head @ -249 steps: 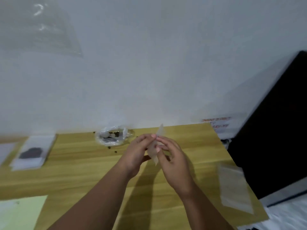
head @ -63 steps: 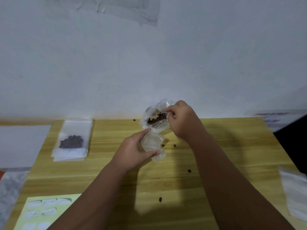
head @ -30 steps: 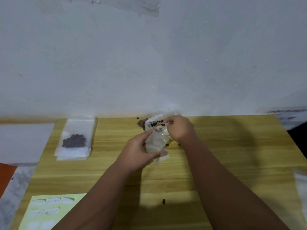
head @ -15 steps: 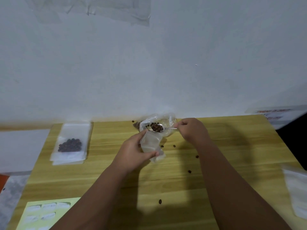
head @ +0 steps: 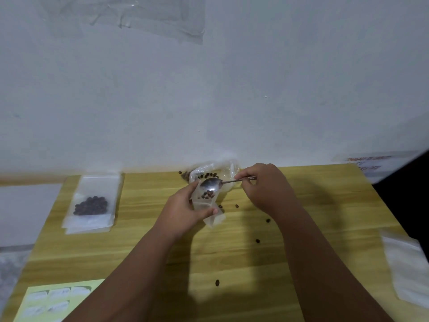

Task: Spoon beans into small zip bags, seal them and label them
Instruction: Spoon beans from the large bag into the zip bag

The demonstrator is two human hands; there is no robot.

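My left hand [head: 183, 213] grips a small clear zip bag [head: 207, 206] with its mouth held up, a few dark beans inside it. My right hand [head: 263, 187] pinches the handle of a metal spoon [head: 212, 184], whose bowl is tipped at the bag's mouth. Behind them, against the wall, lies a crumpled clear supply bag of beans [head: 213, 174]. A filled zip bag [head: 91, 203] lies flat on top of other bags at the table's left. A green sheet of white labels [head: 50, 300] sits at the near left corner.
Loose beans [head: 257, 241] are scattered on the wooden table [head: 313, 210] right of and below the hands. Empty zip bags [head: 408, 268] lie at the right edge. A white wall rises just behind the table, a black object at far right.
The loaded spoon came out of the supply bag and tipped at the small bag's mouth; beans now lie inside the small bag and the spoon bowl looks nearly bare.
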